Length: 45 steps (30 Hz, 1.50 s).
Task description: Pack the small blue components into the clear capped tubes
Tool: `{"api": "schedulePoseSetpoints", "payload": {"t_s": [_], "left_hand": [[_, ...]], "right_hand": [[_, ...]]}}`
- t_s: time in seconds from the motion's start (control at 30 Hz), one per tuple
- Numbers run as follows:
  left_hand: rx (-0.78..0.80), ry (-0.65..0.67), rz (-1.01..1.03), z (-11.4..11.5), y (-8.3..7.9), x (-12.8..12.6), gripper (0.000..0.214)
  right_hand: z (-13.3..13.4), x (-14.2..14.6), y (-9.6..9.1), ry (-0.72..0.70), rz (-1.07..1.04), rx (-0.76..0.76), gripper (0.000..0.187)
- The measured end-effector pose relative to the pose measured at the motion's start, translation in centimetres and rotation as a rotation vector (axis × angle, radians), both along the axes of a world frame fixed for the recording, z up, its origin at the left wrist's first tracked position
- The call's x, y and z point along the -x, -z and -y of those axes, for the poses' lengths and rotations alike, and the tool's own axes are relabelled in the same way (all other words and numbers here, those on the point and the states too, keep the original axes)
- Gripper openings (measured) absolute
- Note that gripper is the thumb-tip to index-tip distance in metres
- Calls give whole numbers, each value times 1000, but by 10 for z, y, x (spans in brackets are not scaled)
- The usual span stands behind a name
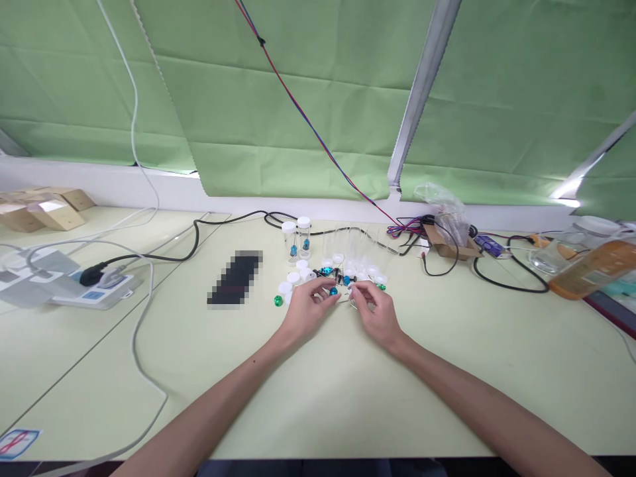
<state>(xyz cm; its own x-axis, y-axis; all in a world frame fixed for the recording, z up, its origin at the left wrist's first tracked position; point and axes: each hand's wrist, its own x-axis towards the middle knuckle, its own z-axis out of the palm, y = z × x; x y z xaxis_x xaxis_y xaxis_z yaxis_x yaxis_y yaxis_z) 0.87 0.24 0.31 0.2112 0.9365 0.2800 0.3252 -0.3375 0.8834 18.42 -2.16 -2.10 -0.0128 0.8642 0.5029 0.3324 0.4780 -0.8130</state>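
My left hand [309,306] and my right hand [376,310] rest on the pale green table [318,384], fingers curled toward a small pile between them. The pile [342,277] holds white caps, clear vials and little blue, teal and green dice-like pieces. My left fingertips pinch near a teal piece [333,291]. My right fingertips are closed on a thin clear or wire-like item that I cannot make out. Two capped vials [297,240], each with a blue piece inside, stand upright behind the pile. A green piece [278,301] lies left of my left hand.
A dark blurred-out rectangle [235,279] lies left of the pile. A power strip [94,290] with black and white cables sits at the left. Cardboard boxes [47,207] stand far left. A tangle of wires and a small box [450,244] lie behind; jars [581,262] stand at the right.
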Motion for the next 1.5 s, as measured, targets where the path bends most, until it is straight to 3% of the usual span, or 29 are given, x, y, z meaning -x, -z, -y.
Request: {"api": "schedulePoseSetpoints", "payload": {"t_s": [0.2,0.37,0.6,0.8,1.1,1.5], "left_hand": [[122,-70,165,-6,2,4,34],[135,-56,272,-8,1,5,36],[125,-83,276,-7,-2,4,34],[122,-99,257,-7,-1,3,33],[139,-58,257,-10,7,4,34],[158,-59,237,-5,4,2,36]], "right_hand": [[-1,0,0,33,148,-90,16],[-1,1,-1,-18,268,-145,15],[3,5,2,-183,439,-208,21],[3,6,4,-193,557,-171,23],[1,6,8,-153,591,-130,25],[-3,11,9,-153,626,-136,25]]}}
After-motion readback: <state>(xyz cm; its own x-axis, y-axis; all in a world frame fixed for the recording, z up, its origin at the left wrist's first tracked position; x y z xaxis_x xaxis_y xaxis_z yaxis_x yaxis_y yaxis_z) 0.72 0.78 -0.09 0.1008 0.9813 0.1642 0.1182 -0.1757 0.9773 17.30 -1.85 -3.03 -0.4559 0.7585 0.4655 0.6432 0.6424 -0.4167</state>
